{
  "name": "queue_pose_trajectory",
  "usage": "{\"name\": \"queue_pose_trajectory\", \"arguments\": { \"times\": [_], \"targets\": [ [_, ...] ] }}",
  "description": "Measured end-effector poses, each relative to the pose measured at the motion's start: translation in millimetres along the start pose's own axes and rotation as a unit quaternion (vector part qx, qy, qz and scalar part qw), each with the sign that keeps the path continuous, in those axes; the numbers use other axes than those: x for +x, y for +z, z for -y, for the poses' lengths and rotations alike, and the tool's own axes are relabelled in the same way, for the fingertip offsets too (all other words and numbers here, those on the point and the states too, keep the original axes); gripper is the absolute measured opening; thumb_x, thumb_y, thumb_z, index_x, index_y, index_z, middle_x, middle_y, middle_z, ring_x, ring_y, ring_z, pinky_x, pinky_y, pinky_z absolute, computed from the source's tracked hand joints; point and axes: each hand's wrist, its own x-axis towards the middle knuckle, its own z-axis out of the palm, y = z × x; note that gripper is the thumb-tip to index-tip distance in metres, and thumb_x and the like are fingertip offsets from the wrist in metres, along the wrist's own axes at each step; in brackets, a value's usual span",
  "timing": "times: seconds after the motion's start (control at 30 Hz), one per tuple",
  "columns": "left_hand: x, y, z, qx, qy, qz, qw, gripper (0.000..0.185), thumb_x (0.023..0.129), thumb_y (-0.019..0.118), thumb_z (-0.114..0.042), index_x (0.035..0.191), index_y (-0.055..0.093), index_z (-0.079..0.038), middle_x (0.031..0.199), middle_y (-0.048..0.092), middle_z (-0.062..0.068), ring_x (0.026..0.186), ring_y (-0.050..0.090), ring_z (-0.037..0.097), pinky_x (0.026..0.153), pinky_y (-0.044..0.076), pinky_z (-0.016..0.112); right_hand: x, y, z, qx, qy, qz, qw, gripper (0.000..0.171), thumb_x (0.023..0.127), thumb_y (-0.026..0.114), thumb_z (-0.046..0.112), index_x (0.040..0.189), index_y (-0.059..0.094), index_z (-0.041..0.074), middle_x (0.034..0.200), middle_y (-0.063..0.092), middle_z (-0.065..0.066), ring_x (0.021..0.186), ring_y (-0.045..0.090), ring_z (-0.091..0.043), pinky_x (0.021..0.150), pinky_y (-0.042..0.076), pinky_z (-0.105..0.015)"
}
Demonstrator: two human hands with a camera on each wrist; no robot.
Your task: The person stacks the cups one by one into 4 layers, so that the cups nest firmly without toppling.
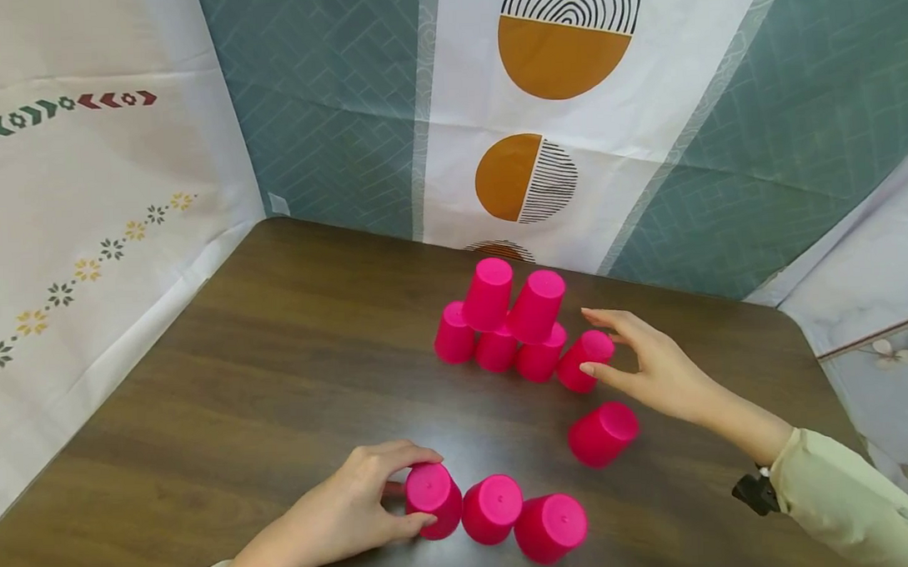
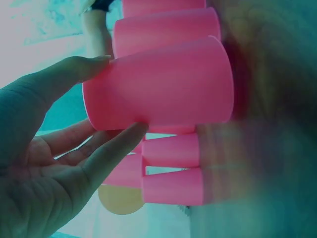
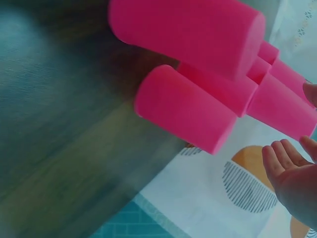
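My left hand (image 1: 357,504) holds the leftmost pink cup (image 1: 434,501) of a front row, thumb on one side and fingers on the other. That cup (image 2: 158,87) stands upside down, as do the two pink cups beside it (image 1: 492,509) (image 1: 550,528). At the back, two pink cups (image 1: 488,295) (image 1: 537,306) rest on a lower row of several more. My right hand (image 1: 652,362) is at that row's right end, by the rightmost cup (image 1: 586,361). Its thumb and fingers (image 3: 282,161) are spread apart; the right wrist view shows nothing gripped.
A single pink cup (image 1: 604,434) stands between the front row and the back stack. The wooden table (image 1: 276,356) ends at patterned cloth (image 1: 320,113) hanging behind it. White cloth (image 1: 106,212) borders the left side, and marbled cloth (image 1: 884,343) the right.
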Motion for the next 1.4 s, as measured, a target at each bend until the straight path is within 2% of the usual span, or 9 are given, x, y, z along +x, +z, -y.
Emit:
{"name": "queue_pose_trajectory", "arguments": {
  "times": [0.07, 0.33, 0.5, 0.7, 0.77, 0.83, 1.1, 1.27, 1.4],
  "targets": [
    [2.0, -4.9, -1.2, 0.003, 0.002, 0.001, 1.0000, 0.039, 0.077, 0.074, -0.006, 0.113, 0.060, -0.009, 0.099, 0.062, -0.005, 0.088, 0.061, 0.004, 0.073, 0.053, 0.019, -7, 0, 1, -0.003, 0.003, 0.003, 1.000, 0.068, 0.078, 0.077, 0.020, 0.137, 0.044, 0.012, 0.131, 0.051, -0.002, 0.116, 0.052, -0.020, 0.093, 0.045, -0.037],
    [14.9, -22.7, -4.6, 0.072, 0.047, -0.024, 0.9960, 0.043, 0.074, 0.077, -0.007, 0.113, 0.060, -0.010, 0.100, 0.061, -0.008, 0.087, 0.061, 0.003, 0.077, 0.053, 0.020, -32, 1, 6, 0.001, -0.019, -0.007, 1.000, 0.069, 0.076, 0.078, 0.016, 0.136, 0.046, 0.013, 0.131, 0.051, 0.001, 0.116, 0.050, -0.014, 0.093, 0.043, -0.021],
    [25.0, -28.2, -5.7, 0.091, 0.062, -0.032, 0.9934, 0.044, 0.073, 0.077, -0.007, 0.114, 0.060, -0.010, 0.103, 0.062, -0.007, 0.088, 0.061, 0.005, 0.077, 0.053, 0.022, -48, 5, 10, -0.010, -0.019, -0.011, 1.000, 0.070, 0.074, 0.079, 0.019, 0.136, 0.046, 0.014, 0.129, 0.052, 0.004, 0.113, 0.051, -0.011, 0.092, 0.040, -0.014],
    [36.4, -31.8, -7.4, 0.087, 0.027, -0.057, 0.9942, 0.046, 0.072, 0.080, -0.013, 0.114, 0.061, -0.012, 0.107, 0.061, -0.008, 0.091, 0.061, 0.004, 0.077, 0.054, 0.023, -70, 12, 16, 0.003, 0.000, -0.017, 1.000, 0.071, 0.075, 0.079, 0.019, 0.137, 0.044, 0.019, 0.128, 0.051, 0.007, 0.114, 0.052, -0.008, 0.093, 0.038, -0.011],
    [39.8, -34.1, -8.0, 0.084, 0.016, -0.069, 0.9939, 0.047, 0.070, 0.082, -0.015, 0.113, 0.062, -0.013, 0.106, 0.061, -0.010, 0.090, 0.061, 0.003, 0.076, 0.054, 0.022, -80, 15, 20, 0.016, 0.001, -0.024, 1.000, 0.072, 0.075, 0.078, 0.018, 0.138, 0.043, 0.017, 0.127, 0.053, 0.004, 0.113, 0.053, -0.009, 0.093, 0.040, -0.012],
    [43.9, -37.1, -7.9, 0.088, 0.020, -0.084, 0.9924, 0.048, 0.068, 0.084, -0.016, 0.111, 0.063, -0.013, 0.105, 0.061, -0.011, 0.089, 0.061, 0.003, 0.075, 0.054, 0.022, -91, 18, 23, 0.032, 0.011, -0.029, 0.999, 0.072, 0.076, 0.078, 0.016, 0.138, 0.042, 0.015, 0.128, 0.053, 0.003, 0.114, 0.053, -0.008, 0.093, 0.040, -0.012],
    [73.5, -51.7, -7.3, 0.112, 0.118, -0.139, 0.9769, 0.051, 0.065, 0.086, -0.021, 0.110, 0.065, -0.011, 0.101, 0.064, -0.008, 0.091, 0.062, 0.004, 0.080, 0.051, 0.020, -127, 34, 30, 0.084, 0.028, -0.044, 0.995, 0.074, 0.075, 0.078, 0.011, 0.139, 0.040, 0.009, 0.129, 0.053, -0.003, 0.117, 0.050, -0.007, 0.093, 0.039, -0.011],
    [98.5, -53.7, -12.7, 0.095, 0.150, -0.141, 0.9739, 0.051, 0.064, 0.086, -0.020, 0.110, 0.065, -0.012, 0.102, 0.065, -0.006, 0.095, 0.061, 0.006, 0.082, 0.051, 0.022, -140, 40, 28, 0.115, 0.025, -0.027, 0.993, 0.078, 0.073, 0.079, 0.011, 0.139, 0.038, 0.005, 0.131, 0.051, -0.005, 0.119, 0.047, -0.007, 0.093, 0.041, -0.014],
    [119.1, -43.4, -28.2, 0.083, 0.185, -0.133, 0.9703, 0.050, 0.066, 0.085, -0.019, 0.110, 0.064, -0.009, 0.103, 0.064, -0.003, 0.094, 0.060, 0.007, 0.077, 0.053, 0.025, -144, 48, 32, 0.137, 0.010, -0.007, 0.990, 0.080, 0.073, 0.080, 0.015, 0.139, 0.037, 0.002, 0.135, 0.048, -0.006, 0.123, 0.044, -0.004, 0.095, 0.039, -0.015]
  ]
}}
